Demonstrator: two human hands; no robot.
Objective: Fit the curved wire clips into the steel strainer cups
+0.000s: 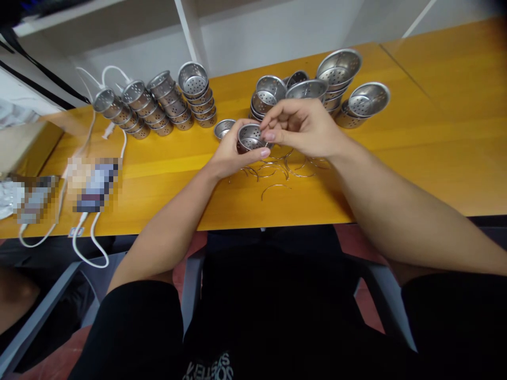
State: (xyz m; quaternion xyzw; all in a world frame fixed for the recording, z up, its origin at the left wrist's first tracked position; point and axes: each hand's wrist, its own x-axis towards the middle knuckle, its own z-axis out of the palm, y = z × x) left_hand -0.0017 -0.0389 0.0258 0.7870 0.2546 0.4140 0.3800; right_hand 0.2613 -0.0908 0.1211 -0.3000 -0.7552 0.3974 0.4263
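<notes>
My left hand [233, 150] is wrapped round a small perforated metal cup [250, 136], its open mouth tipped up towards me. At the cup's right rim, my right hand [303, 126] has thumb and fingertips pinched together; whatever they grip is too small to make out. Several thin curved wires [276, 186] lie loose on the table beneath and in front of both hands. Just behind my left hand sits another small metal cup [224, 127], partly hidden by the fingers.
Stacked perforated cups [198, 100] stand at the back left. Larger perforated cups [338, 68] are stacked behind my right hand, one pair [368, 100] leaning further right. Two blurred phones with white cables [97, 232] lie on the left of the yellow table [158, 182]. Someone's leg shows at lower left.
</notes>
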